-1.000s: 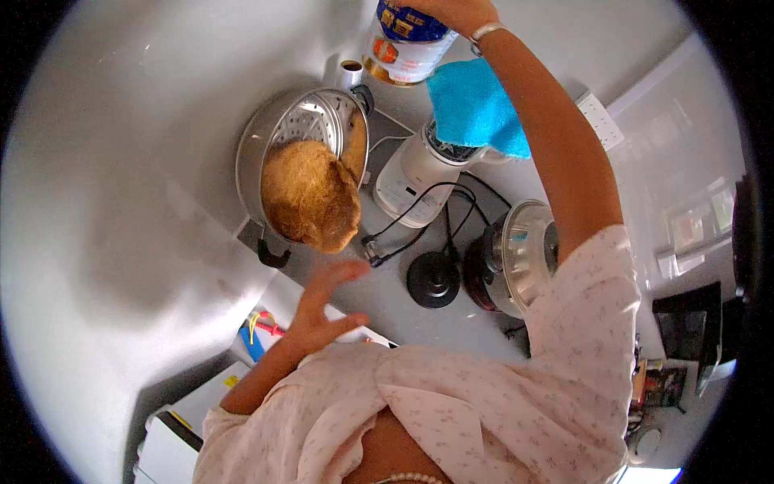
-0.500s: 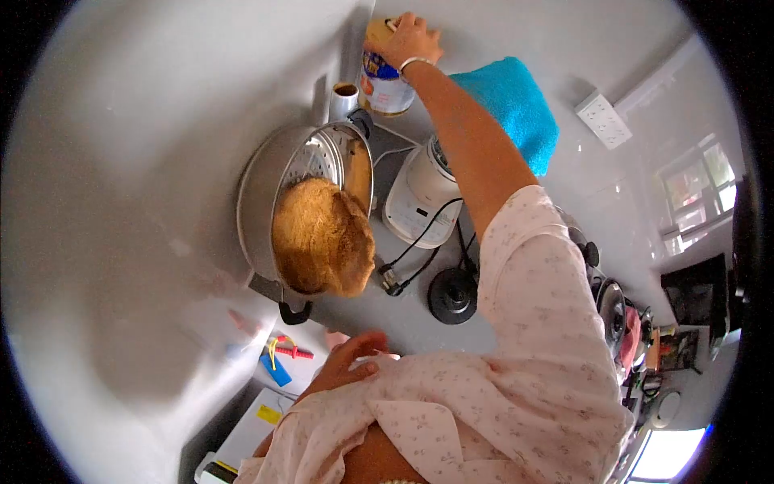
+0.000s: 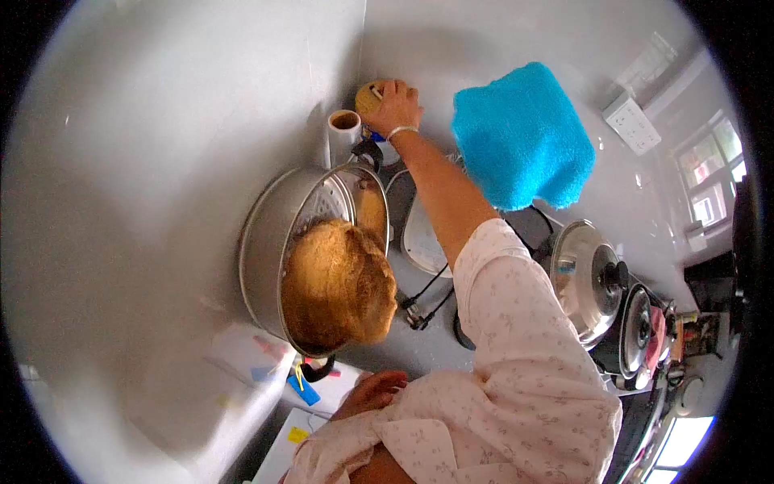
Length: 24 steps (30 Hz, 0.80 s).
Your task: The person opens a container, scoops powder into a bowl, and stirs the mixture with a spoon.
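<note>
My right hand (image 3: 393, 106) rests on the lid of a can (image 3: 369, 98) in the back corner, its fingers wrapped over the top edge. My left hand (image 3: 375, 393) is low by my body, partly hidden by the shirt, and what it may hold cannot be seen. Between them stands a large steel pot (image 3: 266, 250) with a perforated steamer insert (image 3: 329, 203) and a big brown piece (image 3: 334, 282) in it. Beside the can is a white roll (image 3: 344, 133). A blue cloth (image 3: 528, 137) drapes over the blender (image 3: 426, 238), which my right arm partly covers.
A black plug with its cord (image 3: 417, 316) lies on the grey counter. Lidded pots (image 3: 586, 282) stand at the right, below a wall socket strip (image 3: 632, 123). At the lower left are a blue tag (image 3: 303, 390) and a white box (image 3: 292, 440).
My right hand has brought the can down into the corner, next to the roll. My left hand has drawn back toward my body. The view has shifted, and more pots show at the right.
</note>
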Available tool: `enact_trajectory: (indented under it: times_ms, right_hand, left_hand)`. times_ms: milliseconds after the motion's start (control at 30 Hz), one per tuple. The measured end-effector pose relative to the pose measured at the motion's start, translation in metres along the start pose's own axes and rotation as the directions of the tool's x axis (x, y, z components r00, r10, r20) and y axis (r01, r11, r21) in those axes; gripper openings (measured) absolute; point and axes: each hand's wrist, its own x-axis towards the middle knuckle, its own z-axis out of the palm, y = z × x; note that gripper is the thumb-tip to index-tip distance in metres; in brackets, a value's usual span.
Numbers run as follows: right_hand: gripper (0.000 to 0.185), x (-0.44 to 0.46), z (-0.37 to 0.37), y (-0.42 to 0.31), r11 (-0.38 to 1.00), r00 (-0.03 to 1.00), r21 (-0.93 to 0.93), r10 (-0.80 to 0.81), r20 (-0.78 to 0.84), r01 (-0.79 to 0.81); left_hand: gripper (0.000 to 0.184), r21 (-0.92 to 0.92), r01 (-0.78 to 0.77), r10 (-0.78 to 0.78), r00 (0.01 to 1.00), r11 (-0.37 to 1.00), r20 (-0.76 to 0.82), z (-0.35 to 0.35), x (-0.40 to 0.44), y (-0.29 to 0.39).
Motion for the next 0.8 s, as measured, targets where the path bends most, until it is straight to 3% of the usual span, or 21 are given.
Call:
enact_trajectory:
  times_ms: [33,67,100,133,200,300,400,433,500,567,600,667,800]
  right_hand:
    - [0.085,-0.003,0.003,-0.001,0.999,0.999,0.011,-0.035,0.000,0.035]
    - [0.065,-0.012,0.006,-0.001,0.997,0.985,0.025,-0.064,-0.163,0.069]
    - [0.065,-0.013,0.006,0.000,0.997,0.985,0.026,-0.064,-0.160,0.069]
    - [0.072,-0.013,-0.010,-0.003,0.994,0.994,0.011,-0.105,0.034,0.104]
    - [0.079,-0.015,-0.021,-0.005,0.990,0.965,0.004,-0.139,0.223,0.142]
    - [0.078,-0.015,-0.019,-0.003,0.982,0.954,-0.044,-0.169,0.248,0.186]
    - [0.078,-0.018,-0.019,0.000,0.988,0.961,0.027,-0.153,0.230,0.151]
    - [0.059,-0.022,-0.031,-0.008,0.975,0.964,-0.060,-0.199,0.175,0.213]
    - [0.041,-0.024,-0.026,-0.004,0.952,0.961,-0.153,-0.249,0.121,0.266]
    - [0.080,-0.019,0.012,0.016,0.981,0.981,0.009,-0.192,-0.013,0.192]
    - [0.080,-0.014,0.015,0.019,0.981,0.981,0.010,-0.192,-0.017,0.192]
    - [0.109,-0.011,0.011,0.021,0.966,0.963,-0.078,-0.235,0.132,0.247]
    - [0.103,-0.029,0.009,0.025,0.984,0.983,-0.007,-0.180,0.025,0.180]
  left_hand:
    - [0.058,0.002,-0.002,0.002,1.000,1.000,-0.001,-0.001,0.002,0.004]
    - [0.058,0.009,0.007,-0.007,1.000,1.000,-0.020,0.001,0.001,0.007]
    - [0.058,0.016,0.019,-0.018,0.999,1.000,-0.039,0.002,0.000,0.009]
    - [0.057,0.005,0.027,-0.027,0.998,1.000,-0.054,0.004,0.001,0.013]
    - [0.057,0.014,0.033,-0.032,0.998,0.999,-0.061,0.002,0.004,0.016]
    - [0.058,0.031,0.038,-0.036,0.997,0.999,-0.062,0.001,0.007,0.017]
    - [0.058,0.052,0.045,-0.042,0.997,0.998,-0.065,0.002,0.008,0.019]
    - [0.058,0.060,0.049,-0.045,0.997,0.997,-0.065,0.004,0.008,0.020]
    - [0.059,0.075,0.045,-0.041,0.997,0.996,-0.058,0.005,0.008,0.022]
    - [0.059,0.084,0.039,-0.035,0.998,0.996,-0.046,0.006,0.009,0.021]
    - [0.059,0.080,0.033,-0.031,0.999,0.996,-0.037,0.005,0.009,0.020]
    - [0.059,0.072,0.025,-0.024,0.999,0.997,-0.021,0.005,0.008,0.018]
    - [0.056,0.089,0.011,-0.013,1.000,0.996,0.022,-0.001,0.009,0.002]
